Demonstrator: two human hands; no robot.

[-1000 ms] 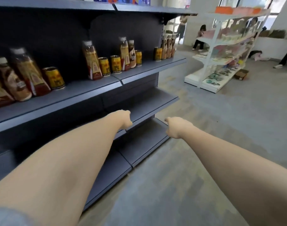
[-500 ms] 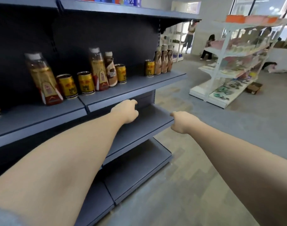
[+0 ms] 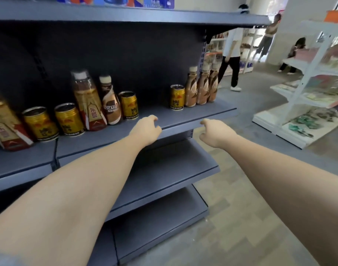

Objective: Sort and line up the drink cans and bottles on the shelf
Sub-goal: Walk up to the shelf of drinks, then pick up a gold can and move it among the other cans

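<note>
Both hands had risen since half a second earlier, from the lower shelf level to the front edge of the drinks shelf, and the view had closed in on it. Cans and bottles stood mixed on that shelf. At the right end: one gold can touching a row of three brown coffee bottles. Mid-shelf, well apart from those: another gold can, just beside a Nescafe bottle, then a tall amber bottle, then two gold cans, and a second amber bottle cut by the left frame edge.

Left hand hovered over the shelf's front lip near the mid-shelf gold can, fingers loosely curled, grasping nothing. Right hand hung just off the lip farther right, below the coffee bottles, fingers also loosely curled and empty. Neither touched a drink.

Two lower shelves were below. Top shelf carried blue packaging, blurred. Across the grey floor stood a white rack of goods; a person in dark trousers stood past the shelf end, others farther back.
</note>
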